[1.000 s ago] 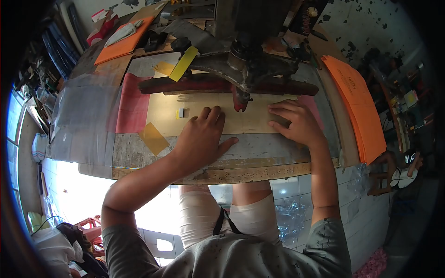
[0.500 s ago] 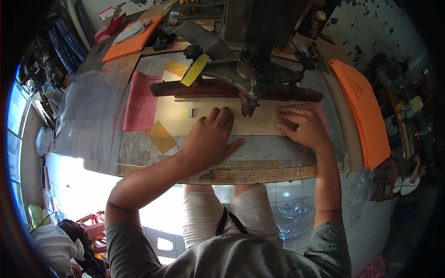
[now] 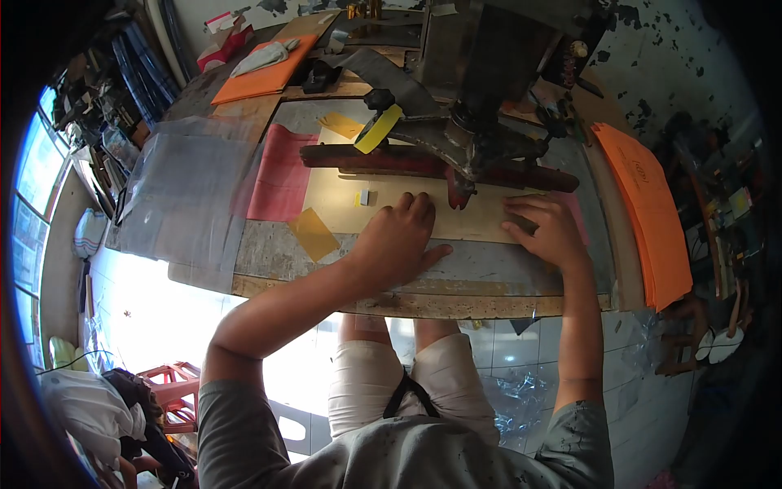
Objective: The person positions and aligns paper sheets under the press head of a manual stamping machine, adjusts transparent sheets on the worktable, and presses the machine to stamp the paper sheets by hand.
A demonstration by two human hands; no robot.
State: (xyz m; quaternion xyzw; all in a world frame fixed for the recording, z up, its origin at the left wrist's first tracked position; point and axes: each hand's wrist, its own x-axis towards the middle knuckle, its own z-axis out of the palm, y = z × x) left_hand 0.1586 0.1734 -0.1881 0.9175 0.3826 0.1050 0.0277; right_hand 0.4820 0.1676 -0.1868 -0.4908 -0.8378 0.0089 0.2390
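A flat pale yellow sheet (image 3: 330,202) lies on the worn grey worktop (image 3: 273,244), beneath the long dark bar (image 3: 383,160) of a clamp-like metal machine (image 3: 460,138). My left hand (image 3: 399,240) rests on the sheet's near edge, fingers bent forward and thumb stretched to the right. Farther right, my right hand (image 3: 550,230) touches the sheet with its fingers reaching left and its thumb apart. Neither hand visibly holds anything. A small grey-white piece (image 3: 364,197) sits on the sheet left of my left hand. Pink material (image 3: 277,175) shows at the sheet's left end.
Clear plastic sheets (image 3: 183,191) overhang the left table edge. Yellow tape (image 3: 379,129) hangs from the machine, and an amber strip (image 3: 314,235) lies by the pink material. Orange folders (image 3: 648,216) stand along the right side. Another orange stack (image 3: 265,73) bears a pale cloth (image 3: 266,57).
The camera view has turned slightly, so the whole scene sits farther right. Both hands keep nearly the same place on the sheet.
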